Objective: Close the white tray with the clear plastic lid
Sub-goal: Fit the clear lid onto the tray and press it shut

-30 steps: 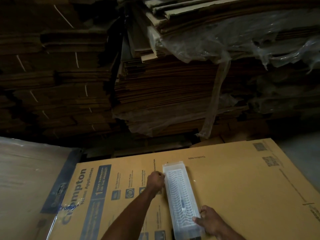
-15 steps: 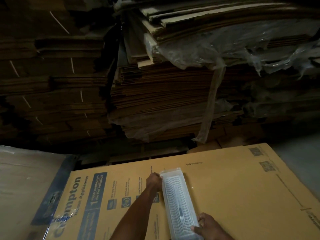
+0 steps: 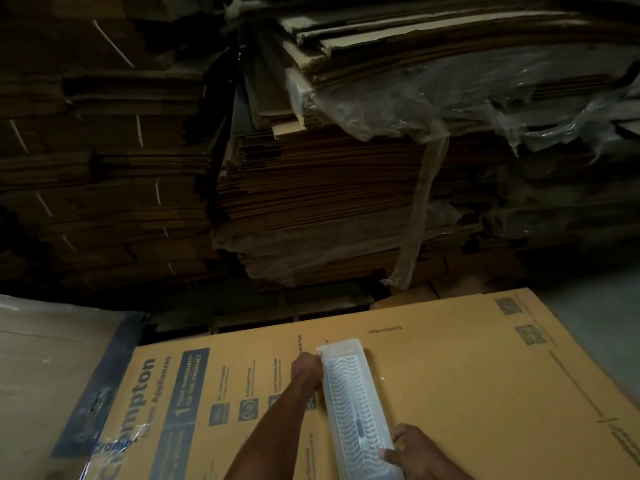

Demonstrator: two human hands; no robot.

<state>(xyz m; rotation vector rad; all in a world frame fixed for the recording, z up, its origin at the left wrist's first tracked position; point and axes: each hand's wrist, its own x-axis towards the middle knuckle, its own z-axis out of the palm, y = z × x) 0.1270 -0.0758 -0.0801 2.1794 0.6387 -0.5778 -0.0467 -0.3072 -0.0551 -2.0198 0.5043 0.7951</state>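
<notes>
A long, narrow white tray [image 3: 356,407] lies on a flat tan cardboard box, its length running away from me. A clear plastic lid [image 3: 341,348] sits over it, and the ribbed white inside shows through. My left hand [image 3: 306,372] grips the far left corner of the tray and lid. My right hand [image 3: 412,452] holds the near right end, with fingers curled over the lid's edge. The near end of the tray runs off the bottom of the view.
The tan printed box [image 3: 485,393] serves as the work surface. A plastic-wrapped box [image 3: 52,375] lies at the left. Tall stacks of flattened cardboard [image 3: 311,202], some under loose plastic wrap [image 3: 450,105], rise just behind. Grey floor [image 3: 602,313] shows at right.
The view has tilted up, so the tray and hands sit lower in the frame. Both hands keep their hold on the tray's ends; the left hand has slid slightly nearer the far corner.
</notes>
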